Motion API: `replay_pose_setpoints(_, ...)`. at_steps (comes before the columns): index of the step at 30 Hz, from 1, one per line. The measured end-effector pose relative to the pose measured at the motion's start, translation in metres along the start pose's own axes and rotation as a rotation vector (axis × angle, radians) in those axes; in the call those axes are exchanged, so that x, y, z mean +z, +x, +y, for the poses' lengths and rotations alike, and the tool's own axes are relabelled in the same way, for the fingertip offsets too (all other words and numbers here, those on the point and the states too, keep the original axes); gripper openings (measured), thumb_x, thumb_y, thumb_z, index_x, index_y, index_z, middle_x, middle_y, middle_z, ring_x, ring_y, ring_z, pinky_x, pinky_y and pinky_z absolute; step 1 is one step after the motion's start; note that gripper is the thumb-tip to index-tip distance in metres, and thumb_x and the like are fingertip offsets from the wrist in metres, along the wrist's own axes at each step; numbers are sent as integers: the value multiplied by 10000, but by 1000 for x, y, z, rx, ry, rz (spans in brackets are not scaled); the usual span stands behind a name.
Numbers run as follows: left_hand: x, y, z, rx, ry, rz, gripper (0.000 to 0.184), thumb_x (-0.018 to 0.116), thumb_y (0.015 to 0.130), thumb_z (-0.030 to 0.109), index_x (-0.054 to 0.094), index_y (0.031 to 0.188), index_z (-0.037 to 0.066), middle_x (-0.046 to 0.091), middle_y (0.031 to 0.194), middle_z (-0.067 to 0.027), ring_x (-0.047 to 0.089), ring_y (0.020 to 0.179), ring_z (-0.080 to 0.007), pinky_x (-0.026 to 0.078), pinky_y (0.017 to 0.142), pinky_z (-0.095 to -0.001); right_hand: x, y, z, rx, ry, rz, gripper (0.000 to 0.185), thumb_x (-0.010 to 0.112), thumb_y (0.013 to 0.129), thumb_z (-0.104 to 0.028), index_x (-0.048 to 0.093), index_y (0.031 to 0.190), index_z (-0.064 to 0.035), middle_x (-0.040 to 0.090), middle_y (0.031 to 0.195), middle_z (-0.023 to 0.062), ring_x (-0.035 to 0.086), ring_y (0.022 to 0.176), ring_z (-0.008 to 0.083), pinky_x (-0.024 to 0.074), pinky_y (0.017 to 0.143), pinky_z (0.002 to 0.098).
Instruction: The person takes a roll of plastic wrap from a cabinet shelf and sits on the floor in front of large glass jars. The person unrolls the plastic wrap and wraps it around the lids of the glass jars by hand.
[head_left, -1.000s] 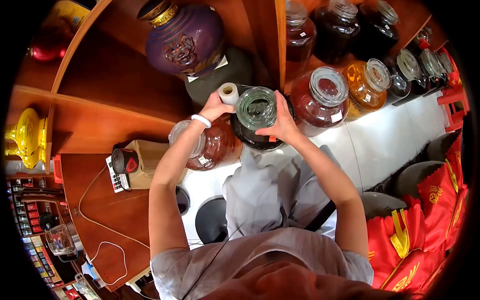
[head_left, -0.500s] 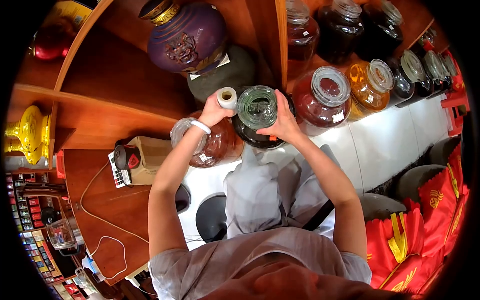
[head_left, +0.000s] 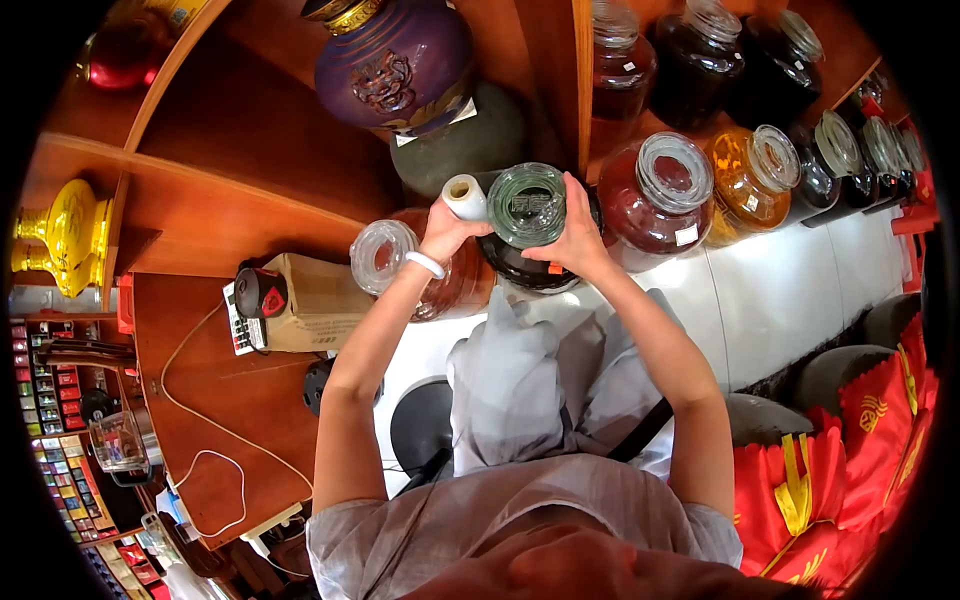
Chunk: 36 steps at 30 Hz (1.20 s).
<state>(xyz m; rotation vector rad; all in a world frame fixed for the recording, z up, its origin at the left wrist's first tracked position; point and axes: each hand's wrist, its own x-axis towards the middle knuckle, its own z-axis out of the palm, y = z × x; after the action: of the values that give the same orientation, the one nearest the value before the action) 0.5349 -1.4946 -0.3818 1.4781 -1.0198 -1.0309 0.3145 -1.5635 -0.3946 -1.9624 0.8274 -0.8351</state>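
Observation:
My left hand [head_left: 450, 232] is closed around a white roll of plastic film [head_left: 464, 198] with a hollow core, tilted, its lower end close to the jar lid. My right hand [head_left: 580, 235] curls round the right side of a greenish clear glass lid [head_left: 528, 205], thumb low and fingers up its far side. Raised marks show on top of the lid. Beneath it stands a dark glass jar [head_left: 520, 270] with an orange label, partly hidden by the lid and my hands. Whether film lies over the lid, I cannot tell.
A reddish glass jar [head_left: 450, 290] stands left of my knees; red [head_left: 640, 235] and amber [head_left: 735, 180] jars stand to the right. A purple urn [head_left: 395, 75] sits on the shelf. A cardboard box [head_left: 315, 305] rests on the desk [head_left: 220, 400]. Red-cloth-covered jars [head_left: 790, 480] are at lower right.
The roll leans more, showing more of its side, and sits closer against the lid. My right hand stays around the lid. The whole view has shifted slightly.

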Motion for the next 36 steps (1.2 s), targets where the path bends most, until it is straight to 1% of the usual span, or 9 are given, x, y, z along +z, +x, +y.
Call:
replay_pose_setpoints(9,7,-26,5,24,135,45,475,714,553,-21,555,1000,10,602,939,-37,558,858,-123,451,799,-276,-2,0,-2,-3,25,8,1204,868,456,-260,124,1363,12,260,1348,218,289,1258,350,271,1045,393)
replay_pose_setpoints(15,29,-42,-11,43,-54,236,533,670,568,-39,506,1071,18,570,972,-36,557,887,-146,451,816,-293,0,0,-2,-10,2,27,1196,867,454,-258,133,1356,17,278,1331,216,310,1242,347,278,1040,390)
replay_pose_setpoints(16,29,-44,-10,14,-59,187,630,704,570,-32,440,1139,14,554,1028,-70,541,942,-164,431,854,-304,1,1,-2,-15,3,34,1195,867,453,-256,133,1355,18,281,1328,215,314,1238,348,279,1039,391)
replay_pose_setpoints(21,39,-44,-19,110,-248,249,613,789,581,17,470,1104,9,566,1019,-75,545,934,-159,443,844,-311,4,1,3,-21,-15,39,1191,867,457,-253,134,1355,22,286,1324,216,318,1235,352,280,1036,390)
replay_pose_setpoints(23,31,-44,-18,79,85,260,584,810,576,67,497,1064,0,577,995,-82,549,920,-149,456,821,-308,2,0,2,-32,-1,33,1199,870,454,-255,134,1360,21,287,1328,217,318,1238,346,276,1039,388)
replay_pose_setpoints(25,33,-54,-19,95,167,284,551,801,564,74,519,1032,0,588,957,-91,566,895,-175,463,803,-311,2,0,4,-10,29,35,1207,873,452,-260,133,1362,23,290,1333,219,312,1245,342,270,1042,388)
replay_pose_setpoints(27,36,-63,-20,269,409,302,522,768,550,56,532,1013,9,588,935,-96,575,873,-221,461,799,-319,3,0,6,-5,17,29,1208,876,451,-264,135,1361,25,292,1338,221,305,1252,338,267,1044,389)
replay_pose_setpoints(32,50,-68,-16,419,453,371,500,722,541,32,533,1002,-13,523,1026,-138,534,952,-266,428,846,-335,1,0,7,-20,17,13,1231,880,445,-297,130,1365,28,260,1362,230,264,1279,342,247,1056,396)
replay_pose_setpoints(36,56,-66,-24,389,493,421,544,705,540,26,505,1045,-1,493,1057,-155,514,980,-291,432,848,-356,-8,2,4,1,-25,-53,1245,876,438,-305,120,1367,34,197,1397,228,223,1300,356,233,1062,401)
